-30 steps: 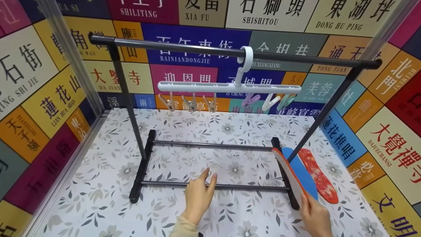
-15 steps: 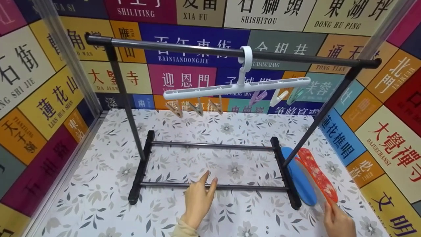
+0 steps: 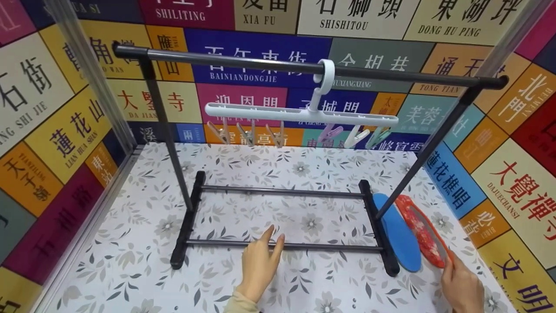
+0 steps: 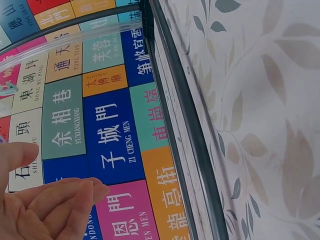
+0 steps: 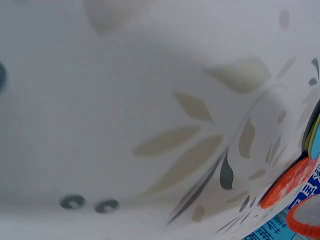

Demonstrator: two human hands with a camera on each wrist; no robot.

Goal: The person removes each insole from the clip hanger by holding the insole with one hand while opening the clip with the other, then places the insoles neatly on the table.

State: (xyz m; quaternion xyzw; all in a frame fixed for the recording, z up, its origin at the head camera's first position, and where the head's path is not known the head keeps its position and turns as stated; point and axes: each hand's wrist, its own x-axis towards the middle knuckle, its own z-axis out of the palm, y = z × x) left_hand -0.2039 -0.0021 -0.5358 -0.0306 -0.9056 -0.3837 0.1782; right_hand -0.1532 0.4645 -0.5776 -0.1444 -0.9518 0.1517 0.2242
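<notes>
My right hand (image 3: 462,282) pinches the near end of a grey insole with an orange edge (image 3: 437,231), tilted up on its side above a red patterned insole (image 3: 423,237). To the left of these, a blue insole (image 3: 399,241) lies flat beside the rack's right foot. In the right wrist view, the held insole (image 5: 307,217) shows at the lower right corner; the hand itself is out of that view. My left hand (image 3: 259,265) hovers near the rack's front lower bar, index finger and thumb extended and apart, holding nothing. Its fingers (image 4: 75,207) also show in the left wrist view.
A black metal rack (image 3: 265,62) stands on the flower-patterned tabletop (image 3: 130,261). From its top bar hangs a white hanger (image 3: 260,112) with several clips, including a purple clip (image 3: 329,133) and a green clip (image 3: 377,137). Printed walls (image 3: 52,130) enclose the sides and back.
My right hand has moved right with the grey insole, from over the blue insole to over the red one. The hanger has swung and turned back. My left hand has barely moved.
</notes>
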